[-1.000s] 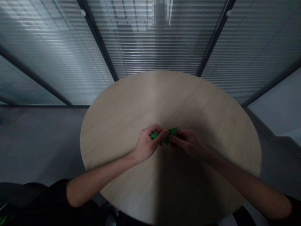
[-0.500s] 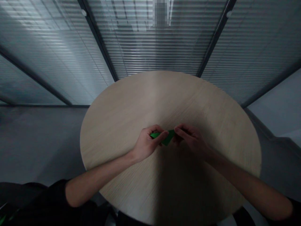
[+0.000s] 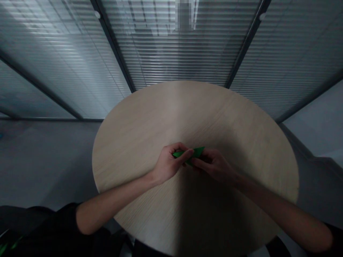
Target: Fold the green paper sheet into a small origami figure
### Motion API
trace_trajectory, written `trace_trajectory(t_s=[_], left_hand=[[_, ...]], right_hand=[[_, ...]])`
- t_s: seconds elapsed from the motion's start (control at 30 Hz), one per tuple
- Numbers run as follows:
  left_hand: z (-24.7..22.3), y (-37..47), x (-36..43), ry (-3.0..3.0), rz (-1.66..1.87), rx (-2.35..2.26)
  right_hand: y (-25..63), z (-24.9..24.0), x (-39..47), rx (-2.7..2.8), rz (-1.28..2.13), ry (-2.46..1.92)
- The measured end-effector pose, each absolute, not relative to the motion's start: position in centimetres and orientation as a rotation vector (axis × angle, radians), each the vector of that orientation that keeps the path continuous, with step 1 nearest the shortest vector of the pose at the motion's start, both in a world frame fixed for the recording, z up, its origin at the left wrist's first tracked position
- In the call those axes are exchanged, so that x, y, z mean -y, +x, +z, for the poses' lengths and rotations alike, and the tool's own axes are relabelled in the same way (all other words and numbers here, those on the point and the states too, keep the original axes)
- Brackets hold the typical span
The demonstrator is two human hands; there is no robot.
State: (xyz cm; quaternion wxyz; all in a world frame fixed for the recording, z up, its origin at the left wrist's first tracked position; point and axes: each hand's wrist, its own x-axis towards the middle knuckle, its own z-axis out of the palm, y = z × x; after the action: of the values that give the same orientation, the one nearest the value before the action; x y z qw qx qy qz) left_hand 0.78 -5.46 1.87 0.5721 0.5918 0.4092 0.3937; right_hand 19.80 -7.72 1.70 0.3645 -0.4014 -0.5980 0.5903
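A small green piece of folded paper (image 3: pixel 198 152) is held between both hands, over the middle of the round table. My left hand (image 3: pixel 171 161) is closed on its left part, the thumb lying across the top. My right hand (image 3: pixel 213 164) pinches the lower right part with thumb and fingers. One pointed corner sticks up to the right, above the right fingers. The fingers hide much of the paper, so its full shape cannot be made out.
The round wooden table (image 3: pixel 150 117) spreads under both forearms. Behind it stand glass panels with blinds (image 3: pixel 179 57), split by dark frames (image 3: pixel 114 44). Grey floor (image 3: pixel 53 153) shows at the left. A shadow falls over the table's near right part.
My right hand has moved from the paper's upper right corner down to its lower edge. That corner now shows free. My left hand keeps its hold almost unmoved.
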Motion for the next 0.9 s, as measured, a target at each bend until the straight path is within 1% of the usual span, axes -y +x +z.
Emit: trace_trajectory(t_s=[0.17,0.4,0.7,0.9], left_hand=[[1.7,0.81,5.49,1.388,0.925,-0.933],[1.76,0.78,5.44,1.391,0.912,-0.901],[1.73,0.75,5.29,1.372,0.94,-0.951],[1.98,0.84,5.45,1.368,0.925,-0.948]], right_hand=[[20.0,1.47,7.58,1.563,1.502,-1.071],[20.0,1.47,7.46,1.582,1.387,-1.101],[20.37,1.43,7.58,1.651,1.368,-1.099],[20.45,1.46,7.63,1.607,1.419,-1.07]])
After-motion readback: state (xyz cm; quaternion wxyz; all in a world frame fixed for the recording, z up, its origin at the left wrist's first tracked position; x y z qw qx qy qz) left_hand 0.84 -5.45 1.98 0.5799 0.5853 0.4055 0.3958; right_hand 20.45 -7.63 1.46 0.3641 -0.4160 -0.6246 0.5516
